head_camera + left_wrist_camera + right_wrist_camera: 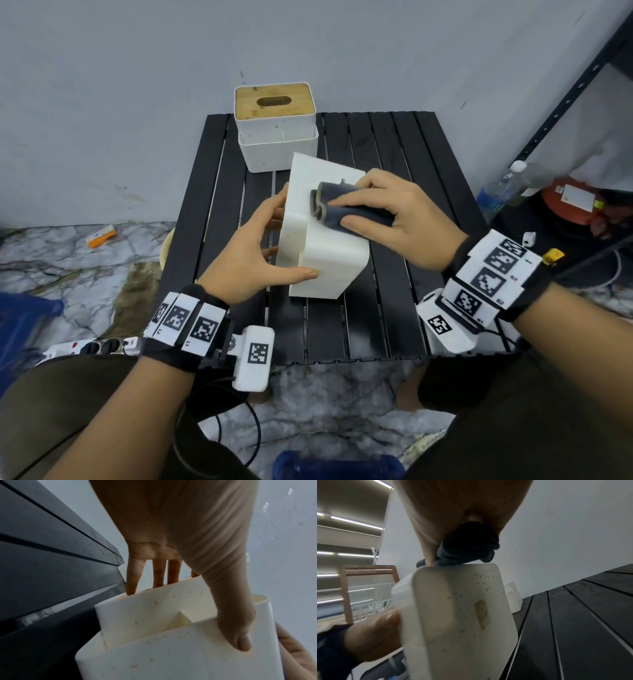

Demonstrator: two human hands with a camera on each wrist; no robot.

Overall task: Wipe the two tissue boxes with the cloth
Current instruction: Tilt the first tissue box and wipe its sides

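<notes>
Item: white tissue box (325, 260), centre of the head view, tipped on its side over the black slatted table (394, 308); yellowish specks on its faces, plain in both wrist views; whether an edge rests on the slats cannot be told.

Item: left hand (250, 253), lower-left of centre; fingers wrapped behind the box's far side, thumb pressed on the near face; it grips the box; in the left wrist view the thumb (240, 635) lies across the white wall.

Item: right hand (404, 219), right of centre; fingers and thumb curled round a folded dark blue cloth (342, 209), holding it against the upper face of the tipped box; in the right wrist view the cloth (467, 546) bunches under the palm at the box's top edge.

Item: second tissue box (277, 133), upper centre of the head view, upright at the table's far edge; white body, wooden lid with an oval slot; apart from both hands.

Surroundings: grey wall behind; marbled floor; orange object (101, 236) on the floor at left; plastic bottle (503, 188) and black shelf frame (565, 102) at right.
</notes>
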